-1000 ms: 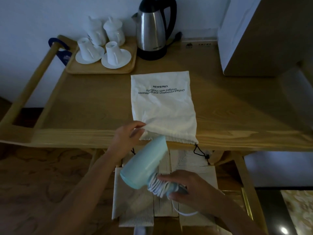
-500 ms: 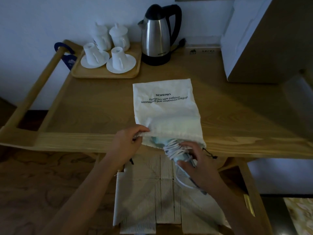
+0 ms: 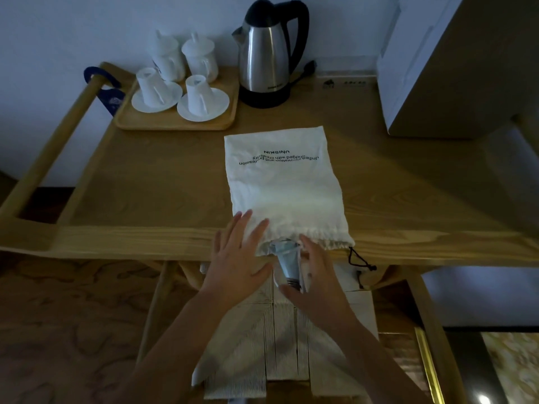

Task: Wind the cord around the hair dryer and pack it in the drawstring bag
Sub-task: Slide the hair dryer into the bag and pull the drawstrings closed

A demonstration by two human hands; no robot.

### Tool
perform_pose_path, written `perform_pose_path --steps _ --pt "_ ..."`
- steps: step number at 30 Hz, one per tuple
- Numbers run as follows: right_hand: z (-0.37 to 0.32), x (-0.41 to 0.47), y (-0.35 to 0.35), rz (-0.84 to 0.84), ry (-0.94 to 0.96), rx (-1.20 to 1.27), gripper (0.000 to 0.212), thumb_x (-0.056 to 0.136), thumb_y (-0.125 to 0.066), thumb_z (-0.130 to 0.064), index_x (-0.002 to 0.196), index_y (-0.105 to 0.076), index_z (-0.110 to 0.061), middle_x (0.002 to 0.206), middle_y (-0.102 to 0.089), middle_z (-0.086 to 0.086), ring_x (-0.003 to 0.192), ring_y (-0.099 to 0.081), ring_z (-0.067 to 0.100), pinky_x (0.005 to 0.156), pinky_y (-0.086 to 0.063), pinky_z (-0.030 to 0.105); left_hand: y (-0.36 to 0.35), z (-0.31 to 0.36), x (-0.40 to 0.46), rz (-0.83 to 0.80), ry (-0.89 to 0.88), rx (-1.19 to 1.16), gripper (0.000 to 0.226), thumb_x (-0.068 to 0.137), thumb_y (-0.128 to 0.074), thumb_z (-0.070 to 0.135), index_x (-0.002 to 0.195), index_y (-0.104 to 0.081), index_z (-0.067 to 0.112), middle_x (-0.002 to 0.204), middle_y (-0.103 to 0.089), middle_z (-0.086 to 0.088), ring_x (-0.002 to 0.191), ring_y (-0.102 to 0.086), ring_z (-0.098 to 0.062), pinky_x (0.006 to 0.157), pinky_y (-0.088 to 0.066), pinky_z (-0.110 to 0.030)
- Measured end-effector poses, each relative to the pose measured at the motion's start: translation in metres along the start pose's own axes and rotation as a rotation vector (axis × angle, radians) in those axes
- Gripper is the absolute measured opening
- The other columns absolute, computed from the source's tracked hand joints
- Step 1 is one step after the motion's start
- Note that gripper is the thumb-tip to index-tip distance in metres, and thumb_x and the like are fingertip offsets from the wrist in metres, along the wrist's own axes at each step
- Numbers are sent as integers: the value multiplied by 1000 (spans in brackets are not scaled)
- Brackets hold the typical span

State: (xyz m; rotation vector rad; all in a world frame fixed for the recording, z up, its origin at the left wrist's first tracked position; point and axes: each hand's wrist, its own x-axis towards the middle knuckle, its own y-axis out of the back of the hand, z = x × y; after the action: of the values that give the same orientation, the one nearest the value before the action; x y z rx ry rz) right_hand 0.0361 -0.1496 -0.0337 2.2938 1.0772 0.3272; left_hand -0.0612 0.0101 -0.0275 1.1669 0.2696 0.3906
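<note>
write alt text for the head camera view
A hair dryer sits mostly inside a white drawstring bag on a wooden table, handle sticking out. The left hand rests flat on the bag; the right hand cups the handle.

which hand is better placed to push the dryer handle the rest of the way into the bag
Right. The right hand is already at the dryer handle sticking out of the bag mouth, thumb under its end. The left hand lies flat on the bag's left edge, steadying it.
</note>
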Motion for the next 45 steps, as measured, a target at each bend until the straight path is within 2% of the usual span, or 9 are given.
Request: perform_pose_path --steps 4,8,13,21,27,33,37,40,45 --pt "11 -36 -3 -55 56 -293 94 72 -72 -42 141 -9 -40 126 -58 -3 108 -56 14 94 -47 34 -9 18 13 6 -139 133 58 92 -29 50 146 -9 39 159 -2 4 144 11 -16 113 -2 -51" --pt "14 -37 -13 29 36 -261 82 78 -70 -29 141 -19 -38 106 -68 1 91 -61 17 74 -49 25 -8 27 31 25 -120 -109 39 97 -44 22 135 -47 19 149 -37 -1 142 -22 -16 112 -26 -47" --pt "9 -28 -10 226 180 -361 72 54 -87 -28 112 -45 -23 78 -73 -5 68 -66 12 62 -51 26 4 30 32 181 -65 -298 25 90 -56 8 112 -67 12 127 -62 -4 125 -49 -17 100 -37 -26" --pt "-10 32 5 464 235 -513 40 67 -70 -49 86 -52 -19 75 -65 -4 69 -60 16 72 -39 31 26 46 33 218 -127 -370 22 87 -60 7 106 -70 11 113 -70 -7 102 -66 -19 84 -54 -35" --pt "-13 63 7 472 78 -607 74 51 -66 -65 108 -56 -19 106 -59 12 100 -55 30 80 -45 44 26 34 29 236 -124 -392 23 87 -60 2 107 -69 9 103 -73 -5 79 -66 -6 72 -44 -2" --pt "0 69 16 12 146 -272 87 61 -61 -56 138 -29 -31 136 -40 5 127 -37 26 103 -28 58 9 17 28 92 -172 -337 51 67 -68 3 117 -61 8 121 -60 -9 111 -57 -23 91 -50 -37" --pt "31 72 48 202 -79 -247 59 78 -51 -34 136 -36 -28 132 -44 10 123 -36 31 105 -26 60 -7 3 32 40 -222 -176 72 69 -77 32 133 -47 21 149 -32 -8 141 -20 -26 109 -30 -42" --pt "47 79 53 30 -158 -444 51 84 -57 -30 132 -42 -28 137 -43 8 128 -34 29 109 -17 53 -17 -2 38 14 -238 -133 75 71 -76 38 137 -42 27 156 -17 -3 145 -3 -19 110 -26 -42" --pt "55 69 46 97 -35 -568 17 83 -62 -25 98 -63 -19 106 -58 4 105 -45 28 89 -34 41 -20 -3 51 108 -223 -184 49 71 -63 53 105 -67 18 147 -37 -4 136 -26 -14 101 -40 -39"
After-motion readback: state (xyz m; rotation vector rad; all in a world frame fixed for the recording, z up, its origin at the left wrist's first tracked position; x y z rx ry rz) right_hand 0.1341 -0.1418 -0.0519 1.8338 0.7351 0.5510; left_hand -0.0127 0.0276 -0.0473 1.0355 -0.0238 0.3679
